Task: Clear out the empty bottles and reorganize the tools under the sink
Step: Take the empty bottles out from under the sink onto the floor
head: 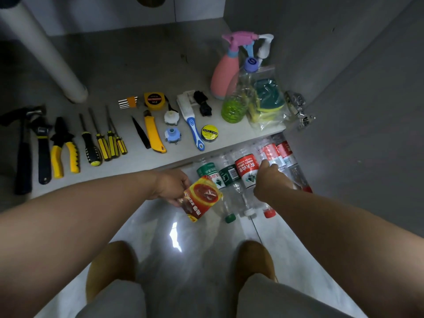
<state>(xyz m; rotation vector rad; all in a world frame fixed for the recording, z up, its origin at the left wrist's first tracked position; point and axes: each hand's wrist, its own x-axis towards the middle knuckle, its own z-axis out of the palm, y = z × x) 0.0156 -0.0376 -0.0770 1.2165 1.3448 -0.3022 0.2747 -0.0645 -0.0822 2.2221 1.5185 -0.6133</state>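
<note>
1. Here, my left hand [171, 187] pinched a red-brown foil packet [202, 198] above the glossy floor.
2. My right hand [270, 180] curled its fingers over the clear empty plastic bottles [246, 171] lying side by side below the grey cabinet shelf [137, 72].
3. On that shelf, a clear spray bottle [236, 104] held green liquid low down.
4. Beside it, a clear plastic bag [267, 104] held green-and-yellow sponges.

Dim light is filling the cabinet interior [137, 65], darkening toward the upper corners. A bright glare patch is shining on the glossy floor [175, 237] at lower centre. Wide-angle distortion is stretching the frame edges; fine detail is looking soft.
</note>
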